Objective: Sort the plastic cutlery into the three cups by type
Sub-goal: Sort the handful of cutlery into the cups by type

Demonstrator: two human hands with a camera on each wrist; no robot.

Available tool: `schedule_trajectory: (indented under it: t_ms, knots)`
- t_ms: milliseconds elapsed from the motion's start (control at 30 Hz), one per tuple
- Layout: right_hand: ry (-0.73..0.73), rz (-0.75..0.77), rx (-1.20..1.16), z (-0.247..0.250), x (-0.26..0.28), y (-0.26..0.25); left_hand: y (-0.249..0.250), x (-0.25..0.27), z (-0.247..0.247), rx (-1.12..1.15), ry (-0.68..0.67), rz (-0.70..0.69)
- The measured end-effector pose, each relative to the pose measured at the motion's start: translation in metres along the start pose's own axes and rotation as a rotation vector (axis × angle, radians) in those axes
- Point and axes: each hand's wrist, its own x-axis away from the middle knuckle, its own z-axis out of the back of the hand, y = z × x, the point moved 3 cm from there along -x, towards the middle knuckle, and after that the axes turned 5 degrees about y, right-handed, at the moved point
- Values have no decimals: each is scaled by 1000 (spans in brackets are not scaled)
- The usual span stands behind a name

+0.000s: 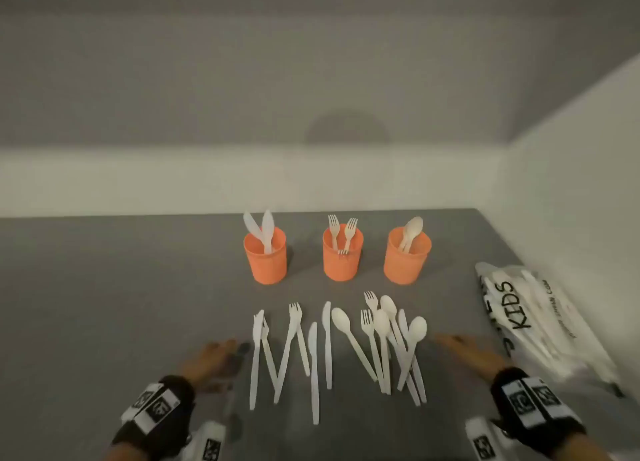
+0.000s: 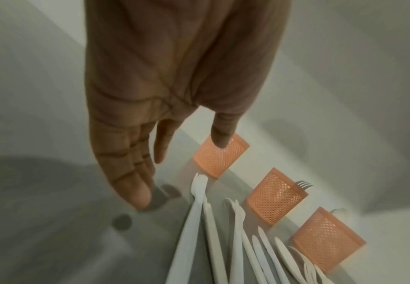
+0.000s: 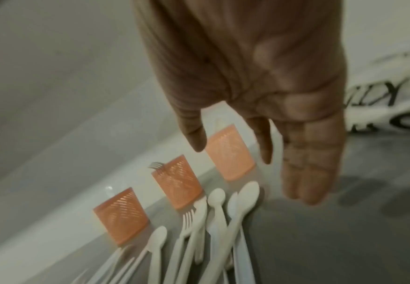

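Three orange mesh cups stand in a row on the grey table: the left cup [image 1: 265, 259] holds knives, the middle cup [image 1: 342, 256] forks, the right cup [image 1: 407, 256] spoons. In front of them lies a spread of white plastic cutlery [image 1: 339, 349] with several forks, knives and spoons, some overlapping on the right. My left hand [image 1: 221, 355] hovers just left of the spread, fingers straight and empty [image 2: 136, 173]. My right hand [image 1: 464, 351] hovers just right of it, fingers straight, holding nothing [image 3: 306, 173].
A white plastic bag [image 1: 533, 318] printed with black letters lies at the table's right side, close to my right hand. White walls border the table at the back and right. Bare grey tabletop [image 1: 104, 304] stretches to the left.
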Motion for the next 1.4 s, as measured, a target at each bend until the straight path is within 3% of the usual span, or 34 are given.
schedule_trajectory:
  t_ms: [67, 233, 367, 467, 533, 600, 700, 933, 1400]
  knots:
    - [-16, -112, -7, -15, -11, -1, 6, -8, -13, 34, -1, 36]
    - [-66, -171, 155, -55, -35, -15, 22, -31, -56, -28, -8, 15]
    - [-92, -84, 383, -84, -41, -33, 36, -31, -94, -187, -16, -45]
    - [-95, -25, 509, -107, -40, -46, 41, -34, -130, -254, -96, -92]
    - [-69, 16, 540, -123, -37, -51, 35, -49, -158, -204, -187, -114]
    - [1, 57, 578, -133, -35, -55, 40, -31, -173, -77, -262, -43]
    - [41, 104, 647, -143, -33, -55, 55, 5, -180, -43, -354, 38]
    - [46, 163, 627, -140, -38, -55, 53, 1, -184, 161, -381, 74]
    - [-8, 330, 636, -130, -42, -65, 43, 3, -178, 272, -440, 90]
